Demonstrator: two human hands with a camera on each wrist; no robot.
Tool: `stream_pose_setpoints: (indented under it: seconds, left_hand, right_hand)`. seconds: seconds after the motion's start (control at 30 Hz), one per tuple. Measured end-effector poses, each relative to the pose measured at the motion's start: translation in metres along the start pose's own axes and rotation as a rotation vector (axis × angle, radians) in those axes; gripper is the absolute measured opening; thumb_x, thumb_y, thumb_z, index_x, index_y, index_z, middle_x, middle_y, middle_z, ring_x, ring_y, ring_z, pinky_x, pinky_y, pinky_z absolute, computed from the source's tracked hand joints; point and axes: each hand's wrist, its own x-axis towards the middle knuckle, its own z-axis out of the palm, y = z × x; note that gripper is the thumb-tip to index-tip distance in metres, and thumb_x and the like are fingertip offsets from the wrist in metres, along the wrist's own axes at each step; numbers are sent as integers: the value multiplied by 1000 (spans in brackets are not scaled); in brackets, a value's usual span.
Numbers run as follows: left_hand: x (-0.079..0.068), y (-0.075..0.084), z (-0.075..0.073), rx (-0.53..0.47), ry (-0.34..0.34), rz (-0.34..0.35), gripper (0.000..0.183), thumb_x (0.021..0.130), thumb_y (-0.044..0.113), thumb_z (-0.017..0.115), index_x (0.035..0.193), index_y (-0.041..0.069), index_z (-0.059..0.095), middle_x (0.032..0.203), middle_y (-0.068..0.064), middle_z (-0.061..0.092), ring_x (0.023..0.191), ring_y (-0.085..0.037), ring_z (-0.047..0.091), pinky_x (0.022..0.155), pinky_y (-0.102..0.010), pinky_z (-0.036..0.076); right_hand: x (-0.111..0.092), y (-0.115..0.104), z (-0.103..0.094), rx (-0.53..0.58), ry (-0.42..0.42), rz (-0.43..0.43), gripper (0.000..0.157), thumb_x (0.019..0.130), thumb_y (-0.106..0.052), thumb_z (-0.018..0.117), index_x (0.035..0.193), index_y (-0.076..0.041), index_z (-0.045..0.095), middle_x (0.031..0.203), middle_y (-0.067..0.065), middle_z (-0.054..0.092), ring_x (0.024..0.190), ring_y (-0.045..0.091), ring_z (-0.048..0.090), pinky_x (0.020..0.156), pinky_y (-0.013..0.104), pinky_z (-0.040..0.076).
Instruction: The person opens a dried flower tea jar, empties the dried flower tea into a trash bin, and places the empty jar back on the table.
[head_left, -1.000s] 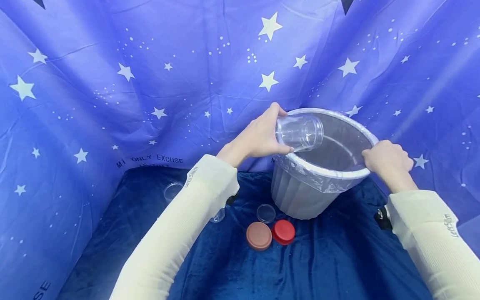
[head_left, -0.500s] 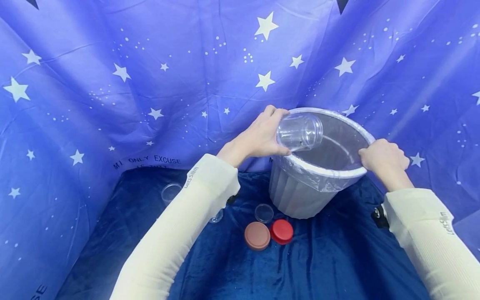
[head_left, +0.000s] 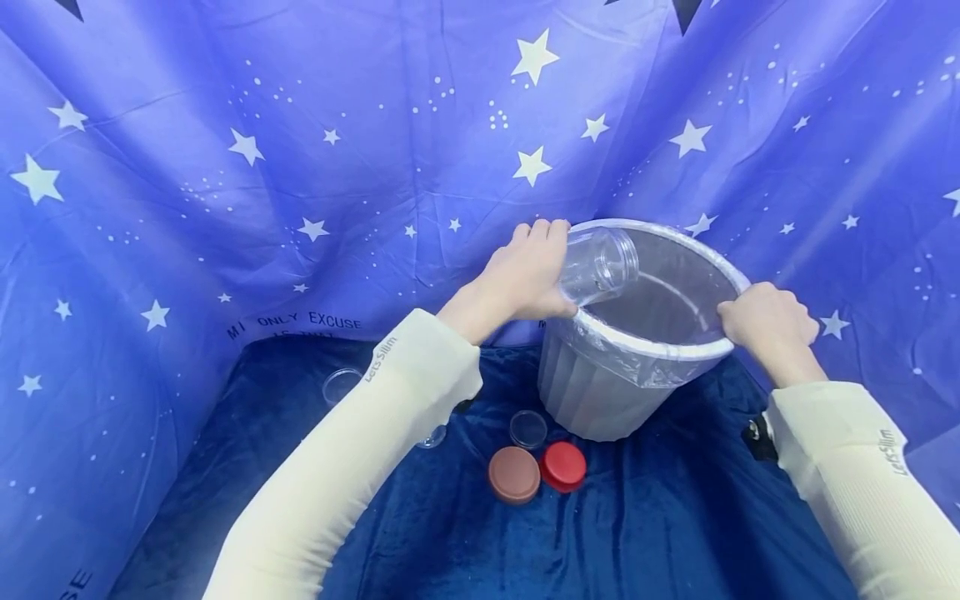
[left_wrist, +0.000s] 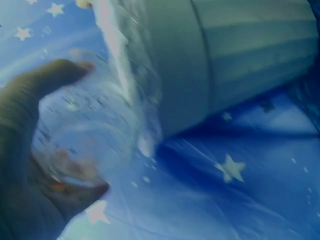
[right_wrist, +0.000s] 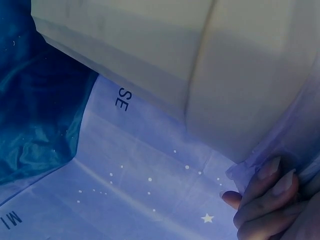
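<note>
My left hand [head_left: 525, 275] grips a clear plastic jar [head_left: 600, 265] at the left rim of a grey trash bin [head_left: 596, 392]. The jar lies tipped on its side, its mouth over the bin's opening. In the left wrist view, fingers and thumb curl round the blurred jar [left_wrist: 95, 135]; small specks show on it, but I cannot tell what they are. My right hand [head_left: 772, 321] grips the bin's right rim over a clear liner bag [head_left: 660, 367]. In the right wrist view its curled fingers [right_wrist: 267, 197] hold the rim and liner.
In front of the bin lie a brownish-pink round lid [head_left: 514, 475], a red round lid [head_left: 563, 466] and a clear round lid [head_left: 528, 429]. Further clear containers [head_left: 342, 386] stand partly hidden behind the left sleeve. A starry blue curtain [head_left: 420, 167] rises behind the dark blue cloth [head_left: 420, 525].
My left hand has turned and shifted slightly left with the jar, whose mouth now points a little further down. My right hand still holds the bin's rim.
</note>
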Motion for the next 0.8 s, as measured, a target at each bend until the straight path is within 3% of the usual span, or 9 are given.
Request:
stream_pose_setpoints:
  seconds: [0.13, 0.33, 0.57, 0.8]
  left_hand:
    - [-2, 9, -2, 40, -40, -80, 100, 73, 47, 80, 148, 7, 27, 142, -14, 41, 126, -32, 44, 94, -42, 52]
    - [-4, 11, 5, -12, -4, -169, 96, 71, 51, 81, 142, 9, 32, 140, -11, 45, 123, -30, 46, 93, -40, 53]
    - [-6, 6, 13, -24, 92, -190, 94, 68, 56, 80, 139, 10, 39, 133, -6, 54, 118, -26, 53, 97, -38, 50]
    - [-8, 0, 15, -181, 131, -216, 89, 65, 49, 82, 136, 11, 43, 121, -4, 57, 109, -23, 55, 89, -43, 53]
  right_hand:
    - [0, -1, 0, 0, -1, -2, 69, 95, -39, 38, 129, 22, 40, 127, 46, 42, 116, 62, 44, 86, 64, 43]
    - [1, 0, -1, -6, -8, 7, 69, 95, -39, 38, 129, 22, 40, 126, 46, 43, 115, 61, 45, 85, 62, 43]
    - [1, 0, 0, -2, 0, -1, 69, 95, -39, 38, 129, 22, 40, 127, 46, 42, 115, 62, 45, 84, 64, 44]
    - [-4, -1, -1, -3, -2, 9, 69, 96, -38, 38, 130, 21, 39, 128, 46, 42, 116, 62, 45, 87, 64, 44]
